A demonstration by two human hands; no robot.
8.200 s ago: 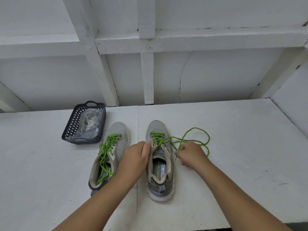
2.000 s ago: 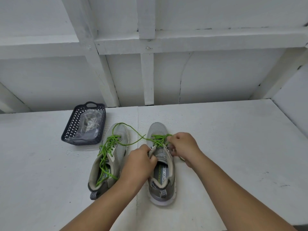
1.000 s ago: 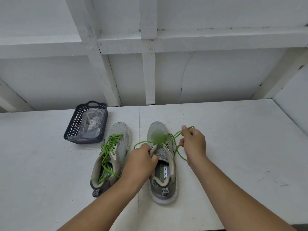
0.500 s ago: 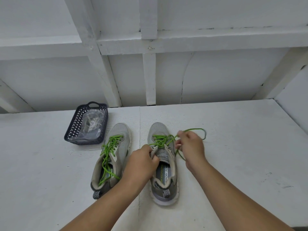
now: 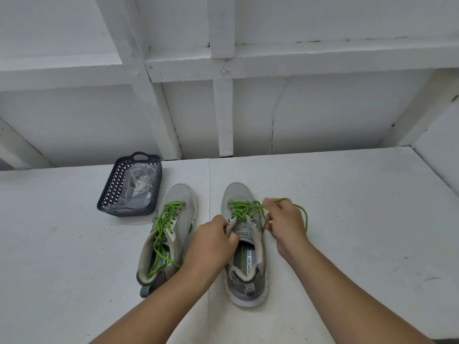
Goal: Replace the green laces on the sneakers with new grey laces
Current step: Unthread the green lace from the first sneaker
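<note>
My right hand (image 5: 285, 220) pinches the green lace (image 5: 244, 209) just right of the right sneaker (image 5: 244, 244), pulling across its length; my left hand (image 5: 211, 244) grips its collar.

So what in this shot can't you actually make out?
- Head view: the basket holds a clear bag; its contents are too blurred to name.
- Left hand hides its own fingertips on the right sneaker.
- Right hand is motion-blurred; its exact hold on the green lace is unclear.

Left hand (image 5: 211, 242) hides its fingertips; bagged contents (laces?) in the basket (image 5: 109, 192) unclear
</note>
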